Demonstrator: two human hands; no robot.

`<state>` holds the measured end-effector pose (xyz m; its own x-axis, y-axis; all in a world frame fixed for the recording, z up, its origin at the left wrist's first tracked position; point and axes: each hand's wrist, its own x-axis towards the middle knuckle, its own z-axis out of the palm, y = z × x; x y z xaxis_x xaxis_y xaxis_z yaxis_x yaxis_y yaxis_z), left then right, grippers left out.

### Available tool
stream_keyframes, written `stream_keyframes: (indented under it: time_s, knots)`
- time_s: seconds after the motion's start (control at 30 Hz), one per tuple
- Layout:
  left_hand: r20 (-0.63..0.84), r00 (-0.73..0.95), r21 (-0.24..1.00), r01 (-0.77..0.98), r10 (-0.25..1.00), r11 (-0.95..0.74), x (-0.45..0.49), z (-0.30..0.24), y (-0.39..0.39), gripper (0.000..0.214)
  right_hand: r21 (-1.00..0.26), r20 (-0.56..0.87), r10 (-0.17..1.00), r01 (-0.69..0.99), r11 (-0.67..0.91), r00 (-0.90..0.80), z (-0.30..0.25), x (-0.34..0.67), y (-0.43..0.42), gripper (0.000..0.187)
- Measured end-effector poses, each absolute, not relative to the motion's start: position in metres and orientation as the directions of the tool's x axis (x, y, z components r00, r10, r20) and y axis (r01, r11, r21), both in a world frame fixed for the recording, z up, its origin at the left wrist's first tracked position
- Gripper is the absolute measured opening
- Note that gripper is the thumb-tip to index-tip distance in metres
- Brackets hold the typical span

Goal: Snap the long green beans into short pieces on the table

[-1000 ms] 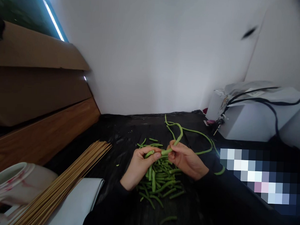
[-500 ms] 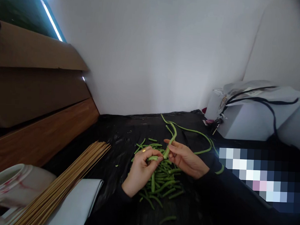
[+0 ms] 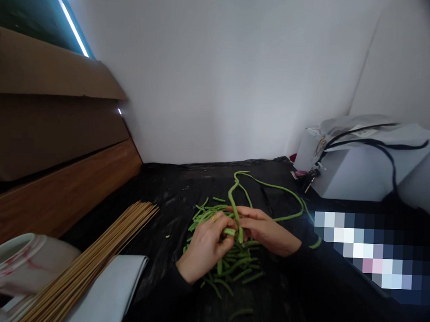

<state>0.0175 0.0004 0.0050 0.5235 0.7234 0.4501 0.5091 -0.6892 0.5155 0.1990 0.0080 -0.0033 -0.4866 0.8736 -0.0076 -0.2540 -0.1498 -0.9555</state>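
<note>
My right hand (image 3: 267,229) is closed around the lower end of a long green bean (image 3: 234,196), whose upper part bends away toward the wall. Just to its left, my left hand (image 3: 208,246) has its fingers closed on a short bean piece (image 3: 229,232). The two hands are close together over a pile of cut bean pieces (image 3: 237,266) on black plastic sheeting. Parts of the pile are hidden beneath both hands. Behind and to the right of my right hand, more long beans (image 3: 287,189) lie in loops.
At the left lie a bundle of thin wooden sticks (image 3: 100,255), a folded white sheet (image 3: 113,289) and a white pot with red marks (image 3: 28,262). A cardboard box (image 3: 52,125) stands behind them. White bags with black straps (image 3: 361,162) and keys (image 3: 309,181) are at the right.
Both hands have lowered slightly toward the pile. The long bean's upper part has swung left and down. The short piece remains in my left hand.
</note>
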Motion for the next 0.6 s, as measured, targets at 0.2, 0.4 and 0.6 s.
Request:
stream_keyframes:
  time_s: [0.2,0.4,0.6]
  knots:
    - [0.539,0.360,0.489,0.602,0.761,-0.631,0.006,0.001,0.015,0.014,-0.989,0.029,0.822,-0.138,-0.061,-0.568,0.003,0.197,0.003,0.029]
    - [0.580,0.065,0.460,0.796,0.812,-0.393,-0.014,0.002,0.030,0.017,-0.966,0.048,0.885,-0.248,-0.077,-0.463,-0.009,0.201,0.010,0.032]
    - [0.535,0.050,0.570,0.715,0.843,-0.404,-0.014,-0.002,0.033,0.018,-0.965,0.068,0.918,-0.259,-0.039,-0.391,-0.010,0.198,0.011,0.025]
